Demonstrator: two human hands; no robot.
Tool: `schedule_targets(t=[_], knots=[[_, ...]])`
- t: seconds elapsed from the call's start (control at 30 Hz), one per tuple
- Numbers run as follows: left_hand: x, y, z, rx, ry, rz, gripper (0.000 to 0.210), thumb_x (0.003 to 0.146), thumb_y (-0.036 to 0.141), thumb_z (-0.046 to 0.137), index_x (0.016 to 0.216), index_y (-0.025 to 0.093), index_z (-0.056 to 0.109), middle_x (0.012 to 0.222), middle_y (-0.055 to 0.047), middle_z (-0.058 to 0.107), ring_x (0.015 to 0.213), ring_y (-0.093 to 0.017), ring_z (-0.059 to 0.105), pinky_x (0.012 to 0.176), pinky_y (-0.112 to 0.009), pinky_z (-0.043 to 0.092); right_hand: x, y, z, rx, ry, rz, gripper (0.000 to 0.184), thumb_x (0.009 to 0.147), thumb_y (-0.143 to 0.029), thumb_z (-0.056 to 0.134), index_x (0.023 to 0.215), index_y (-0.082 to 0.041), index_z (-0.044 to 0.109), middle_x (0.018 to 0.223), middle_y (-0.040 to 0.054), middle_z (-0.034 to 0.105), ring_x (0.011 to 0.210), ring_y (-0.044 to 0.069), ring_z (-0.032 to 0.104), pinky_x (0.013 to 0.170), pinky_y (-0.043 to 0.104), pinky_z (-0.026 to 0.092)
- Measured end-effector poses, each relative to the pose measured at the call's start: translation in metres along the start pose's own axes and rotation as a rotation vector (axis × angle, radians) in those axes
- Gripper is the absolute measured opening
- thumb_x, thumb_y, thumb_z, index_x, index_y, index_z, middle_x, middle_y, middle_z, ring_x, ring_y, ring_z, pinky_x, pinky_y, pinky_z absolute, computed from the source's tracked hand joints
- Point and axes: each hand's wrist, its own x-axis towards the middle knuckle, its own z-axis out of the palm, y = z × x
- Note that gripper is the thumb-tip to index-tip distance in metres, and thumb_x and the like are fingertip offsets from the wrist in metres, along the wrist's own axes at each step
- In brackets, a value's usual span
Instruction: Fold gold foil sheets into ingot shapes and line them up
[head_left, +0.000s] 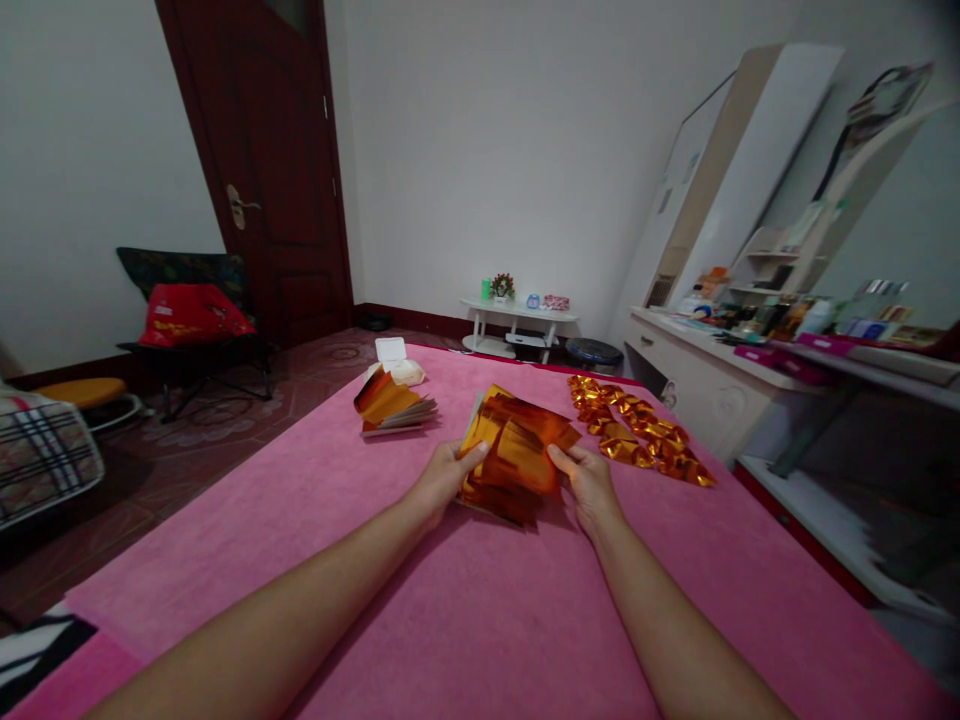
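Note:
Between both hands is a fanned stack of shiny gold foil paper sheets [517,445], partly blurred by motion. My left hand [450,475] grips its left side, thumb on top and fingers hidden beneath. The right edge is pinched by my right hand [585,480], its thumb on the foil. Farther left on the pink cloth [360,570] stands a second bundle of gold foil paper [394,405], its sheets spread and curling. To the right lie rows of folded gold foil pieces [637,430]. A small white open container [397,365] sits behind the left bundle.
On the right is a white dressing table [697,370] crowded with bottles. A low white table [517,310] with a plant stands by the far wall. At the left are a folding chair with a red bag [195,315] and a yellow stool [82,392].

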Motion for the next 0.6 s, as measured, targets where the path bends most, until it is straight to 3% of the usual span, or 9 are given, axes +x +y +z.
schedule_targets(t=[0.17, 0.33, 0.5, 0.6], knots=[[0.000, -0.001, 0.001, 0.006, 0.037, 0.004, 0.048, 0.064, 0.048, 0.075, 0.089, 0.008, 0.066, 0.082, -0.012, 0.073, 0.066, -0.021, 0.068, 0.061, -0.027, 0.051, 0.005, 0.005, -0.002, 0.016, 0.011, 0.014, 0.034, 0.049, -0.036, 0.083, 0.073, -0.015, 0.071, 0.071, 0.0044, 0.073, 0.060, 0.021, 0.067, 0.061, 0.034, 0.055], [-0.001, 0.000, 0.000, 0.002, 0.035, 0.010, 0.051, 0.063, 0.050, 0.075, 0.089, 0.008, 0.067, 0.082, -0.012, 0.072, 0.069, -0.022, 0.068, 0.064, -0.029, 0.052, -0.002, -0.002, 0.002, 0.038, -0.039, -0.005, 0.041, 0.052, -0.031, 0.082, 0.089, -0.017, 0.071, 0.078, 0.0031, 0.074, 0.066, 0.021, 0.068, 0.063, 0.033, 0.055], [0.001, -0.003, -0.001, 0.020, 0.050, 0.018, 0.049, 0.051, 0.037, 0.084, 0.087, 0.008, 0.067, 0.082, -0.010, 0.072, 0.069, -0.021, 0.067, 0.065, -0.029, 0.053, -0.011, -0.004, 0.010, -0.031, -0.116, -0.092, 0.039, 0.060, -0.030, 0.079, 0.096, -0.018, 0.070, 0.077, 0.0027, 0.072, 0.070, 0.021, 0.067, 0.064, 0.031, 0.053], [0.005, -0.007, -0.003, 0.084, 0.099, 0.059, 0.046, 0.051, 0.034, 0.083, 0.086, 0.008, 0.067, 0.080, -0.009, 0.072, 0.067, -0.021, 0.067, 0.064, -0.030, 0.054, -0.010, -0.002, 0.013, -0.130, -0.122, -0.117, 0.040, 0.062, -0.030, 0.076, 0.099, -0.016, 0.068, 0.073, 0.0029, 0.069, 0.069, 0.021, 0.065, 0.063, 0.032, 0.052]])
